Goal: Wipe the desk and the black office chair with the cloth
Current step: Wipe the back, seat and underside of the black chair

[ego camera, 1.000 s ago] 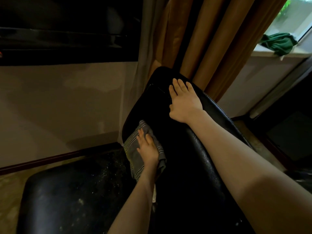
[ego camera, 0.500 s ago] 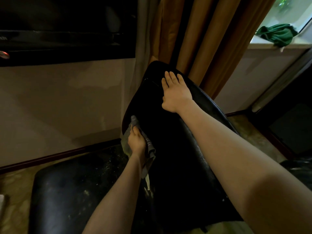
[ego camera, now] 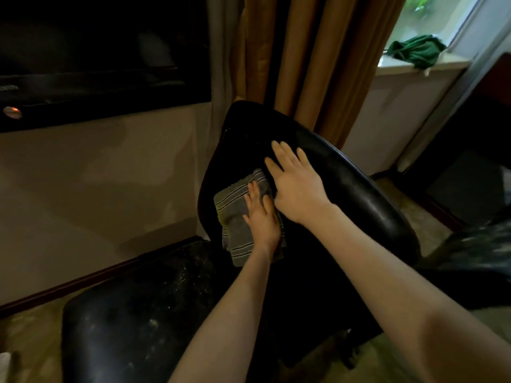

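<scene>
And the cloth (ego camera: 235,214) has opened out! Half a second ago it was bunched at the left edge of the chair back (ego camera: 359,194). Now it lies spread flat, further in toward mid-frame, and our right hand (ego camera: 297,186) has slid down to meet it.

Our left hand (ego camera: 261,217) presses on the cloth, fingers straight, nothing curled round it. The right hand rests flat on bare black surface, fingers spread, holding nothing, its heel just beside the left fingers.

The chair back runs long from upper centre down toward the right edge. The bare stretch lies right of the cloth, past the right hand, which looks to be in the way. The speckled seat (ego camera: 132,313) waits at lower left.

We count one striped cloth, one chair, two hands, and one green rag (ego camera: 414,48) on the windowsill (ego camera: 401,69), upper right. We can't pick out the desk.
</scene>
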{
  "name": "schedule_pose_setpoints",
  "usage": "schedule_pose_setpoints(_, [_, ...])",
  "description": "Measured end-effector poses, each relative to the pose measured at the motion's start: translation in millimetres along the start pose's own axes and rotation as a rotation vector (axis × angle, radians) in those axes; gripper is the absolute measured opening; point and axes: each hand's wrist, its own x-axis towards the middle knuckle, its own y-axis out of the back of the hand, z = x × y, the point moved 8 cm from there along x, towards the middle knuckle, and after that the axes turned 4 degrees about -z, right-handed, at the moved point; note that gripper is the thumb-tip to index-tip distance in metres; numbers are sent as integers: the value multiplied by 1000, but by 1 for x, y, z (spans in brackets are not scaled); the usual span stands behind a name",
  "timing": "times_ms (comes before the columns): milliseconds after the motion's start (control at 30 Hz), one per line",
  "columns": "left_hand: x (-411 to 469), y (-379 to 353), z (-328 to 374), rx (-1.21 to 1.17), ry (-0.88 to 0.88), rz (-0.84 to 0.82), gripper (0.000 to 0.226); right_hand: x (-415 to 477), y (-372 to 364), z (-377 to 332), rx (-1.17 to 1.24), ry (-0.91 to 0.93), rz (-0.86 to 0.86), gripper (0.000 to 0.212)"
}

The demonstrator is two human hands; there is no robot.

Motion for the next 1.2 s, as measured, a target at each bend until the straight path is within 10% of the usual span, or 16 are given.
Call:
schedule_pose_setpoints(300, [-4,1,0,38,-51,-8,48,-115,-68,-1,-99,-348,8,80])
schedule_pose_setpoints(1200, [-32,60,-118,-223,-78,180,44,-100,-75,-4,-219,-58,414,64])
